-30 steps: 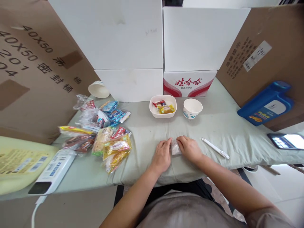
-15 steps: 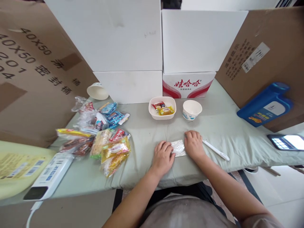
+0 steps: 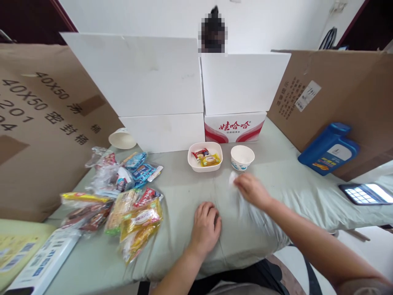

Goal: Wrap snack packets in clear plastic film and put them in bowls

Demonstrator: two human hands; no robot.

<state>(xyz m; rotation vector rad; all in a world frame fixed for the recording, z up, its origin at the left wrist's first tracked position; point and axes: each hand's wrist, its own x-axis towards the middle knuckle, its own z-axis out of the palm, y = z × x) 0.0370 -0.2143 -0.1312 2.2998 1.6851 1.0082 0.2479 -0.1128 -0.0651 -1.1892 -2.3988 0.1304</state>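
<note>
My right hand (image 3: 252, 190), smeared by motion, is raised over the cloth just in front of the paper bowl (image 3: 242, 159). Its fingers pinch a whitish, see-through plastic wrapper (image 3: 233, 177), whose outline is blurred. Palm down on the cloth, my left hand (image 3: 206, 227) lies with its fingers loosely stretched and nothing under them that I can see. Behind the hands stands a cream plastic tray (image 3: 190, 163) holding a red packet (image 3: 200, 154) and a yellow packet (image 3: 210, 160).
Several snack packets (image 3: 139, 217) lie in a pile at the left, beside a long white device (image 3: 46, 262). White boxes (image 3: 166, 133) wall off the back. On the right are a blue bottle (image 3: 330, 149) and a phone (image 3: 367, 194).
My right hand has lifted the wrapper off the cloth and moved forward toward the bowl. My left hand no longer touches the wrapper. The white pen is no longer visible. The view has tilted up.
</note>
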